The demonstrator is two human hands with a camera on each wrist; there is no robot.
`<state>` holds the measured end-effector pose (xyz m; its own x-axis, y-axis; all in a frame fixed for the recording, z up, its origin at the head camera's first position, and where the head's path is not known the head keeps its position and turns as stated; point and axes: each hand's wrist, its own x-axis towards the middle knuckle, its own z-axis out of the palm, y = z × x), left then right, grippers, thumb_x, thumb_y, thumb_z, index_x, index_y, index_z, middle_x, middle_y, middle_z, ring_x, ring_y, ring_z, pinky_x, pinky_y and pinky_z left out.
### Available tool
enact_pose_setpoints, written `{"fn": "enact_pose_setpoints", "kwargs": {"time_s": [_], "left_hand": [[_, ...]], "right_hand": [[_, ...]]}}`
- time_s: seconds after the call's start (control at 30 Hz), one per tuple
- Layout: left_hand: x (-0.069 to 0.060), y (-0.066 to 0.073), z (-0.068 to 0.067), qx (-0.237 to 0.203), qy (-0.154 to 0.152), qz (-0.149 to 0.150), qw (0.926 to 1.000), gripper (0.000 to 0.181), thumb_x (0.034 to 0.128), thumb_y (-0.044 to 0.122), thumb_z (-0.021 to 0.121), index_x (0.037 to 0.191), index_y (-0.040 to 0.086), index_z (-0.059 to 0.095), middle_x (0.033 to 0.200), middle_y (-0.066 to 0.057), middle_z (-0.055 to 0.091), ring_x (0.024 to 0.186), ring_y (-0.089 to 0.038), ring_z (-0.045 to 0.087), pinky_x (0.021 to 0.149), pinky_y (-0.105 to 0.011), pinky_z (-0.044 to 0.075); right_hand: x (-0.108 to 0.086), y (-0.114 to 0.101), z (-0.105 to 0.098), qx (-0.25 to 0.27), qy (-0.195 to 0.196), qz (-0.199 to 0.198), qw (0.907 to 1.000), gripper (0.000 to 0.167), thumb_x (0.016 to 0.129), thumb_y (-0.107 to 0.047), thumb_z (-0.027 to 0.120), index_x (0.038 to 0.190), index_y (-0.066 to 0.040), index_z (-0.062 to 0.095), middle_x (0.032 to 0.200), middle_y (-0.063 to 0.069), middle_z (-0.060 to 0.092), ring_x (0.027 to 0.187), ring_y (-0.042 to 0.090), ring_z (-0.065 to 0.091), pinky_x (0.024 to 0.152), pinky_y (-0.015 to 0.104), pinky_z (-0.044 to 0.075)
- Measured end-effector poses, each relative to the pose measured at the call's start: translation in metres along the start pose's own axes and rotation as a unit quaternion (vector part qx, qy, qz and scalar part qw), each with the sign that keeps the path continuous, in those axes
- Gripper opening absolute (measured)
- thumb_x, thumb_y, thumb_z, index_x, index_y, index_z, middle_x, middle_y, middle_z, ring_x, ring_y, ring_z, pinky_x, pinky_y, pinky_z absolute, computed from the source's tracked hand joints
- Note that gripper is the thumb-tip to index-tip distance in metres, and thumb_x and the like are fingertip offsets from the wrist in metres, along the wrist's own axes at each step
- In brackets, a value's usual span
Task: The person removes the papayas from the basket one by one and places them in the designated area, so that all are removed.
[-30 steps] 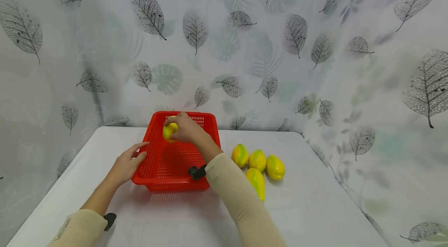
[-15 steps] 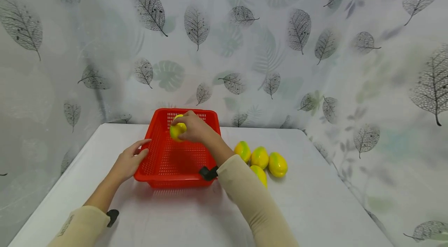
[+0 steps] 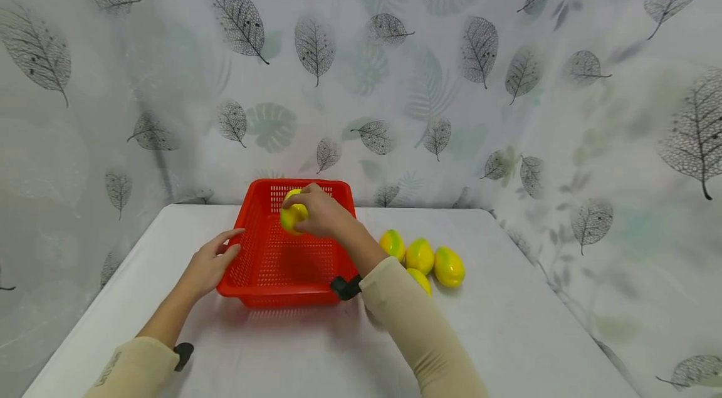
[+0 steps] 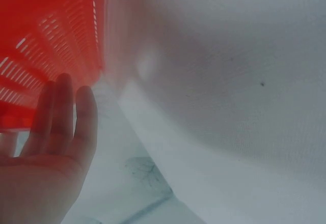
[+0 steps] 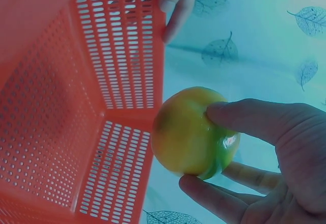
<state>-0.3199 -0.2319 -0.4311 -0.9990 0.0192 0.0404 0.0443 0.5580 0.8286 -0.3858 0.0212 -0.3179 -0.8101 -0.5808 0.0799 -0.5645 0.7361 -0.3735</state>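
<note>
My right hand (image 3: 324, 214) pinches a glossy yellow fruit with a green streak (image 5: 188, 132), thumb on one side and fingers on the other. In the head view that fruit is held over the inside of a red slotted plastic basket (image 3: 279, 290), apart from its floor. My left hand (image 3: 207, 263) is at the basket's left rim, its fingers reaching the edge. The left wrist view shows that hand's fingers (image 4: 62, 107) nearly straight beside the basket's outer wall. No other fruit shows in the visible part of the basket.
Several similar yellow-green fruits (image 3: 420, 256) lie grouped on the white table (image 3: 507, 335) to the right of the basket; the nearest is partly hidden by the right sleeve (image 3: 420, 326). A leaf-patterned curtain (image 3: 361, 72) hangs behind the table.
My right hand, with the fruit in it, has shifted slightly to the right over the basket. The left hand stays at the left rim.
</note>
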Motion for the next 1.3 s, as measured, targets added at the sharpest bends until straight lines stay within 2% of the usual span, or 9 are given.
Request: {"fn": "enact_pose_setpoints", "kwargs": {"time_s": [0.3, 0.53, 1.03, 1.3], "left_hand": [[0.000, 0.004, -0.002, -0.010, -0.003, -0.004, 0.9999, 0.054, 0.1106, 0.027, 0.046, 0.161, 0.011, 0.034, 0.142, -0.033, 0.049, 0.104, -0.035, 0.066, 0.080, -0.042, 0.065], [0.000, 0.004, 0.000, -0.007, -0.003, -0.006, 1.0000, 0.054, 0.1108, 0.027, 0.046, 0.161, 0.011, 0.034, 0.143, -0.033, 0.050, 0.104, -0.036, 0.067, 0.080, -0.042, 0.065], [-0.002, 0.003, 0.000, -0.007, -0.005, -0.006, 0.9999, 0.054, 0.1110, 0.028, 0.045, 0.161, 0.010, 0.033, 0.145, -0.035, 0.047, 0.107, -0.041, 0.066, 0.080, -0.043, 0.065], [-0.001, 0.001, 0.001, 0.001, -0.001, -0.005, 1.0000, 0.053, 0.1108, 0.027, 0.045, 0.160, 0.011, 0.035, 0.144, -0.034, 0.048, 0.105, -0.038, 0.066, 0.079, -0.042, 0.065]], "right_hand": [[-0.007, 0.003, -0.007, 0.002, 0.006, -0.003, 1.0000, 0.043, 0.093, -0.016, 0.077, 0.133, -0.029, 0.069, 0.148, 0.009, 0.047, 0.128, 0.027, 0.053, 0.096, 0.034, 0.057], [-0.012, 0.006, -0.006, -0.003, 0.000, -0.007, 1.0000, 0.044, 0.093, -0.015, 0.077, 0.134, -0.028, 0.069, 0.153, 0.010, 0.045, 0.135, 0.029, 0.050, 0.100, 0.036, 0.056], [-0.025, 0.017, -0.008, 0.011, 0.012, -0.014, 0.9998, 0.043, 0.092, -0.016, 0.077, 0.133, -0.027, 0.070, 0.151, 0.011, 0.046, 0.130, 0.028, 0.055, 0.102, 0.038, 0.055], [-0.031, 0.021, -0.010, 0.030, 0.006, -0.009, 0.9995, 0.043, 0.093, -0.014, 0.076, 0.134, -0.025, 0.069, 0.150, 0.012, 0.045, 0.130, 0.028, 0.054, 0.101, 0.040, 0.056]]}}
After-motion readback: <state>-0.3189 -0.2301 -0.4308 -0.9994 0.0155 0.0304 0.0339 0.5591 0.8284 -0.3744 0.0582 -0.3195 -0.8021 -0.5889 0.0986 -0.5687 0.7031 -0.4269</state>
